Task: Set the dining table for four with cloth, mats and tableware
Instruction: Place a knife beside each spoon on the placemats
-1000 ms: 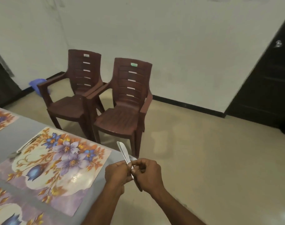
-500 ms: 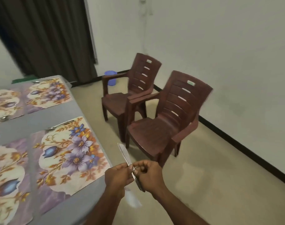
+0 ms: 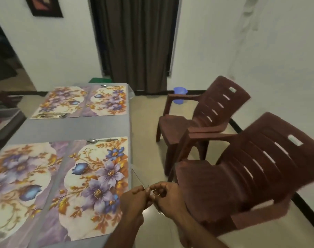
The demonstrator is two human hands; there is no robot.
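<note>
Grey clothed table (image 3: 77,127) at left, knife (image 3: 138,179) pinched between both hands, left hand (image 3: 134,198), right hand (image 3: 167,195)

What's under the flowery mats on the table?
A grey cloth lies under the four mats, showing between and around them. The table beneath the cloth is covered, so it cannot be seen.

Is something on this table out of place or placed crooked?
Nothing stands out. The four floral mats lie flat in neat pairs on the grey cloth; spoons rest along mat edges. Both hands hold cutlery beside the table.
</note>
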